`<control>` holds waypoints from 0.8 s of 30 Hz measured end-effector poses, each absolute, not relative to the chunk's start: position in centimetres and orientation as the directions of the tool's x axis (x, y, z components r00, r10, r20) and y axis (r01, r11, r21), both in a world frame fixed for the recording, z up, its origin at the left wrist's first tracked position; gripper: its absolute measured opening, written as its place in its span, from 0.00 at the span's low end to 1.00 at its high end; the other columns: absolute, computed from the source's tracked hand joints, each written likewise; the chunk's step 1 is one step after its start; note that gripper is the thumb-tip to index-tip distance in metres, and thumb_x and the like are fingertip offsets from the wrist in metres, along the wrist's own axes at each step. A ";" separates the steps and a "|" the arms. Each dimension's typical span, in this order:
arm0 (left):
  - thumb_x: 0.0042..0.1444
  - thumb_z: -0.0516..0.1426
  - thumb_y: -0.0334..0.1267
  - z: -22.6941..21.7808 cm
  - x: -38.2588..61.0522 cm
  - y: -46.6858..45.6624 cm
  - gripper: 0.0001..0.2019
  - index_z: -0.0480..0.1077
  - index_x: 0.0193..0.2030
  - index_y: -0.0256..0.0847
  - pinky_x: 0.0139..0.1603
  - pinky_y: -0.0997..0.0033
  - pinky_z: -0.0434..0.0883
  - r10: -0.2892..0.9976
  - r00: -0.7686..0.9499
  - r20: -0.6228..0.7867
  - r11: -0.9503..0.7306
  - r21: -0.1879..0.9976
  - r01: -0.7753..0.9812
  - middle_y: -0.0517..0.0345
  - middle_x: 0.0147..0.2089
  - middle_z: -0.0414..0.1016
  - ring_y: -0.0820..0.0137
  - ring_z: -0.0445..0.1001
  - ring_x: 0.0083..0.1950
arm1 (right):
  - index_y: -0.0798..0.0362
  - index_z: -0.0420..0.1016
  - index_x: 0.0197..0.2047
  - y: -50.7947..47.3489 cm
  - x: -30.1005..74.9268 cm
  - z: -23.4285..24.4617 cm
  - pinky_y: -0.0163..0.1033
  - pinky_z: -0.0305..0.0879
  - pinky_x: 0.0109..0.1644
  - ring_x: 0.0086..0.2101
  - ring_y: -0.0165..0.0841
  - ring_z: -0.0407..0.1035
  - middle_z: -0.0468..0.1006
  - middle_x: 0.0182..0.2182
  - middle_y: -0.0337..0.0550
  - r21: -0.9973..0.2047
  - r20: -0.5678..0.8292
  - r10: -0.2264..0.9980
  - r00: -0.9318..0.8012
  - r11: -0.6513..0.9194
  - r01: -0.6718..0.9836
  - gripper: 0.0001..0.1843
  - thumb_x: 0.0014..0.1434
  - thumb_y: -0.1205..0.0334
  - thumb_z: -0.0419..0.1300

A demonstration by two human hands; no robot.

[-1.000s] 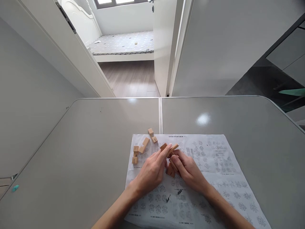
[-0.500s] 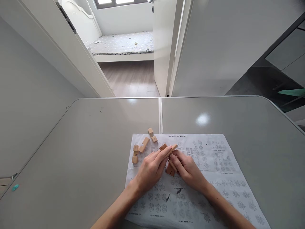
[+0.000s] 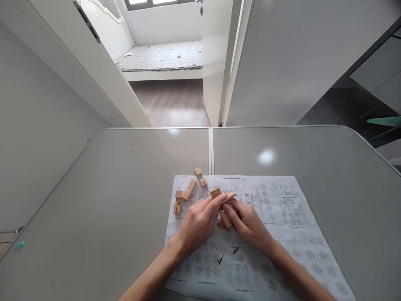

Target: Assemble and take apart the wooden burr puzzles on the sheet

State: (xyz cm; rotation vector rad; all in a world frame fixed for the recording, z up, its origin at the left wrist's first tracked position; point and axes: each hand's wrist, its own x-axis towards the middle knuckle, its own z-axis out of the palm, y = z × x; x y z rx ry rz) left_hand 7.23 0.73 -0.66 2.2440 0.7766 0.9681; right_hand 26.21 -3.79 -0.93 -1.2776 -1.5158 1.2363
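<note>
Centrally, a wooden puzzle (image 3: pixel 223 205) of several crossed bars is held over a printed sheet (image 3: pixel 282 209), between both hands. The left hand (image 3: pixel 199 223) is closed on it from the left. Its fingers (image 3: pixel 214 201) are stretched along the top bar, whose pale end sticks out past the fingertips toward the right, and the thumb is not seen. The right hand (image 3: pixel 249 225) is closed on the lower part from the right, and its fingers (image 3: pixel 231 212) are curled tight against a bar that slants down toward the sheet. Whether the puzzle touches the sheet cannot be told, since much of it is covered by the fingers. The sheet is laid flat on a grey surface (image 3: pixel 109 200), across the near end of a seam (image 3: pixel 210 150) between two halves. Loose blocks (image 3: pixel 189 190) are scattered left of the puzzle, apart from both hands. Some lie near the sheet's left edge, and two small ones lie at its far edge beside the seam.
</note>
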 end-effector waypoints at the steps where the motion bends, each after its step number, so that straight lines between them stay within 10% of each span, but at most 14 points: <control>1: 0.75 0.52 0.26 -0.8 7.2 0.7 0.24 0.66 0.74 0.45 0.56 0.65 0.83 0.699 0.561 0.444 -0.665 0.692 0.281 0.50 0.59 0.84 0.65 0.86 0.55 | 0.49 0.71 0.41 -3.8 26.2 -0.9 0.39 0.67 0.32 0.25 0.35 0.72 0.81 0.27 0.40 -0.976 -0.020 0.983 -0.181 0.020 0.216 0.21 0.80 0.45 0.48; 9: 0.77 0.51 0.32 -1.4 6.9 0.5 0.18 0.69 0.70 0.42 0.54 0.64 0.85 0.817 0.415 0.400 -0.544 0.774 0.325 0.47 0.60 0.84 0.64 0.86 0.54 | 0.48 0.73 0.39 -3.7 26.3 -0.8 0.38 0.60 0.27 0.21 0.33 0.62 0.69 0.22 0.34 -0.964 0.021 0.997 -0.073 0.040 0.263 0.25 0.79 0.41 0.47; 14: 0.78 0.52 0.37 -0.9 7.0 0.4 0.16 0.71 0.67 0.42 0.35 0.72 0.82 0.874 0.342 0.345 -0.456 0.826 0.332 0.53 0.44 0.87 0.74 0.79 0.30 | 0.48 0.73 0.40 -3.7 26.4 -1.1 0.38 0.64 0.30 0.25 0.33 0.66 0.75 0.27 0.38 -0.934 0.057 0.998 0.000 0.053 0.353 0.20 0.78 0.46 0.51; 24: 0.77 0.53 0.37 -1.2 6.9 0.3 0.15 0.71 0.65 0.43 0.38 0.73 0.82 0.891 0.333 0.310 -0.416 0.851 0.320 0.52 0.50 0.86 0.75 0.81 0.31 | 0.48 0.76 0.47 -3.3 26.6 -2.0 0.45 0.74 0.43 0.42 0.42 0.74 0.74 0.47 0.51 -0.829 0.219 0.975 0.035 0.167 0.533 0.07 0.75 0.57 0.58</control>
